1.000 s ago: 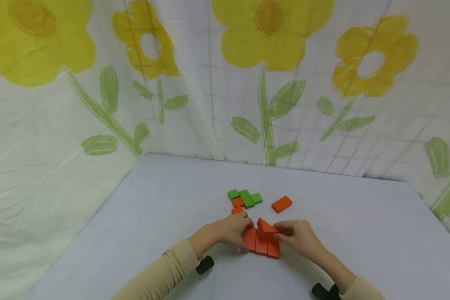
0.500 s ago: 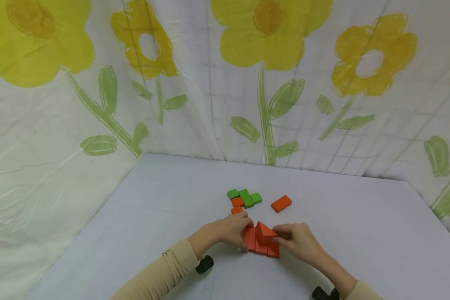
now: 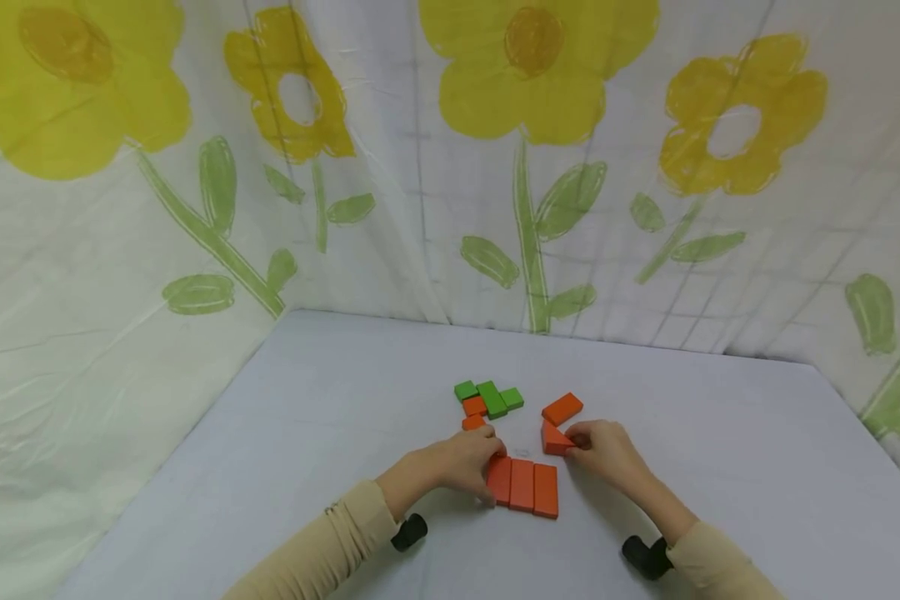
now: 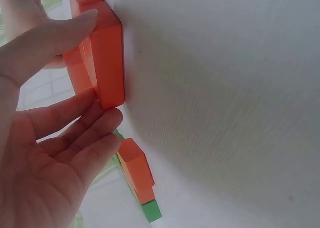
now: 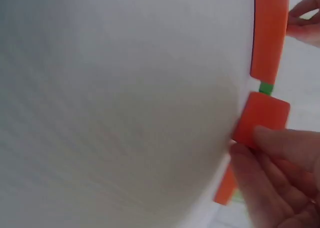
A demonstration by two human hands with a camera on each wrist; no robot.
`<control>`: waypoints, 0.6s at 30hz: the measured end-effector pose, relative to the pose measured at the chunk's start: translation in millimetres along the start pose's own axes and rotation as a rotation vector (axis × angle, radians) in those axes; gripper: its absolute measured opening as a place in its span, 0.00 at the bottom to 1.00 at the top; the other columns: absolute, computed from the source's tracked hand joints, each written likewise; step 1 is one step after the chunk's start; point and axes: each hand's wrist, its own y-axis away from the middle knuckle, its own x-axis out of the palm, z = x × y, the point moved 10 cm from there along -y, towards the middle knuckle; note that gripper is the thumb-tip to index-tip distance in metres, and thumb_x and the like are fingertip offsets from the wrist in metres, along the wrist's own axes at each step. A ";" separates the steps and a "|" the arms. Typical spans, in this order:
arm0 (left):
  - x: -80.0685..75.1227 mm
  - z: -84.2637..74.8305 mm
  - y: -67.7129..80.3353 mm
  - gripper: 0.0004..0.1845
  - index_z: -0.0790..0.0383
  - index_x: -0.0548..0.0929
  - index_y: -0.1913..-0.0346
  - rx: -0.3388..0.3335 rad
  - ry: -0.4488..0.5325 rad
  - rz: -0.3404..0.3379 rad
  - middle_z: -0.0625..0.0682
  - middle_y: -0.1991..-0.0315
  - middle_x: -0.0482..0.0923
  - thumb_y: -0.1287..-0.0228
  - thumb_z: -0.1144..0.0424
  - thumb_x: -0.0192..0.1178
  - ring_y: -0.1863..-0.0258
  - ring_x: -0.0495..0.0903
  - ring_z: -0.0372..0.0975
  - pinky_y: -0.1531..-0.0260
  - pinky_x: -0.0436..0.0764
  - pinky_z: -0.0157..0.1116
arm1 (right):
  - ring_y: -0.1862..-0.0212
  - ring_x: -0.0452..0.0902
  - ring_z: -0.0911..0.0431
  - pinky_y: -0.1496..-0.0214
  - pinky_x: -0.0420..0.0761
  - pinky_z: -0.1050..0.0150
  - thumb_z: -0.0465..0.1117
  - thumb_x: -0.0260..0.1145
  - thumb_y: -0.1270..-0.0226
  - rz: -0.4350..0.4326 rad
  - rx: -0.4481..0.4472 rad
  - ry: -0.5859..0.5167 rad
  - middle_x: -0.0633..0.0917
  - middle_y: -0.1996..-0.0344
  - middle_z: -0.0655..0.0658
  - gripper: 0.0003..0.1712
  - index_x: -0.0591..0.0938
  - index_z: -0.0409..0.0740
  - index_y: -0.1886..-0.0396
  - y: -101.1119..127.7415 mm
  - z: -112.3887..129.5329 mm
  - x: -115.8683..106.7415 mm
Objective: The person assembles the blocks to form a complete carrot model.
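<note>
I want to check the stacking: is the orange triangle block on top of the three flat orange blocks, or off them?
Off them. The triangle block rests on the table beyond the three blocks, pinched by the right hand.

small orange block half hidden behind left hand, right wrist view blurred

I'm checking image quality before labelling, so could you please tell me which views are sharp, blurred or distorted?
Head view: evenly lit, sharp, with wide-angle bending at the edges; the three orange blocks and both hands read clearly. Left wrist view: the left hand is soft and washed out, the table tilted. Right wrist view: blurred throughout; the orange triangle block and right hand lack crisp edges.
</note>
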 end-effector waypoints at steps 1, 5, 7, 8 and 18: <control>-0.1 0.2 0.3 0.28 0.59 0.75 0.53 -0.001 -0.004 -0.001 0.44 0.63 0.66 0.58 0.53 0.69 0.67 0.66 0.31 0.64 0.69 0.27 | 0.72 0.75 0.58 0.71 0.75 0.65 0.29 0.66 0.54 0.019 0.000 0.022 0.81 0.75 0.47 0.08 0.82 0.36 0.70 -2.1 2.2 0.5; -1.5 0.2 2.4 0.28 0.60 0.75 0.52 -0.017 -0.017 -0.002 0.44 0.63 0.66 0.58 0.53 0.69 0.67 0.66 0.32 0.64 0.69 0.26 | 0.71 0.75 0.56 0.71 0.75 0.64 0.30 0.66 0.54 0.062 -0.049 0.100 0.81 0.74 0.46 0.10 0.81 0.36 0.68 -15.1 22.3 -2.3; -2.7 -1.1 4.5 0.26 0.60 0.76 0.53 -0.031 -0.030 -0.004 0.44 0.65 0.66 0.58 0.54 0.69 0.68 0.66 0.32 0.65 0.69 0.26 | 0.71 0.75 0.56 0.70 0.74 0.63 0.31 0.66 0.53 0.078 -0.120 0.135 0.81 0.73 0.46 0.10 0.81 0.37 0.67 -24.2 40.0 -0.4; -3.1 -2.1 5.6 0.26 0.60 0.76 0.54 -0.040 -0.037 -0.006 0.44 0.65 0.66 0.58 0.55 0.69 0.69 0.66 0.32 0.66 0.69 0.26 | 0.70 0.75 0.55 0.69 0.74 0.63 0.31 0.66 0.52 0.104 -0.164 0.140 0.80 0.73 0.47 0.10 0.81 0.37 0.66 -28.3 50.0 3.9; -1.8 -17.2 8.5 0.26 0.63 0.76 0.53 -0.073 -0.113 -0.023 0.52 0.49 0.68 0.58 0.59 0.70 0.64 0.72 0.34 0.62 0.71 0.27 | 0.67 0.69 0.58 0.64 0.71 0.67 0.27 0.57 0.44 0.348 -0.489 0.199 0.78 0.66 0.47 0.19 0.79 0.43 0.53 -51.7 109.8 70.3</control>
